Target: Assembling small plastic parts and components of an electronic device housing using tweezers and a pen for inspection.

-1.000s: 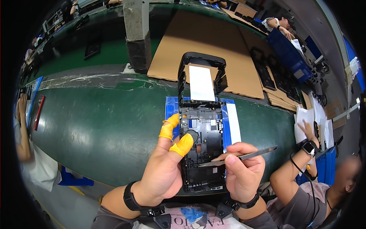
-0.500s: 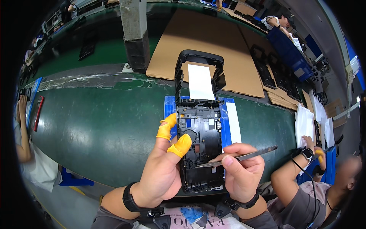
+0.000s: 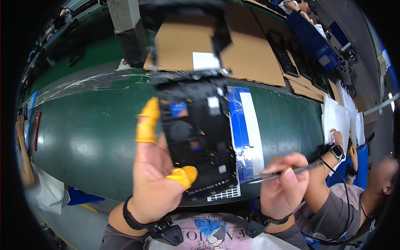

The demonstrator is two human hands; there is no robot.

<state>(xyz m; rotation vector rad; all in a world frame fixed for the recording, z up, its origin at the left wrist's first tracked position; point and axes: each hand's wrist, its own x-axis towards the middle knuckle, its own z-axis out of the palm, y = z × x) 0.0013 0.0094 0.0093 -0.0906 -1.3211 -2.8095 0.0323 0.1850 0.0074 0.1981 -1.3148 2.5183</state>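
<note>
My left hand, with yellow covers on its thumb and a finger, grips a black plastic housing by its left side and lower end. The housing is tilted and blurred, its ribbed inner side facing me and its open frame end pointing away. In my right hand is a thin pair of metal tweezers, pinched between thumb and fingers. Their tips point left, apart from the housing. Partly hidden behind the housing lies a blue sheet with a white strip on it.
Brown cardboard and a white paper lie beyond the green table, near a metal post. A red tool rests at left. Another person's arm reaches toward white bags at right.
My left hand has lifted the housing nearer and to the left. My right hand has drawn the tweezers off the housing, to the right. The whole view has shifted slightly.
</note>
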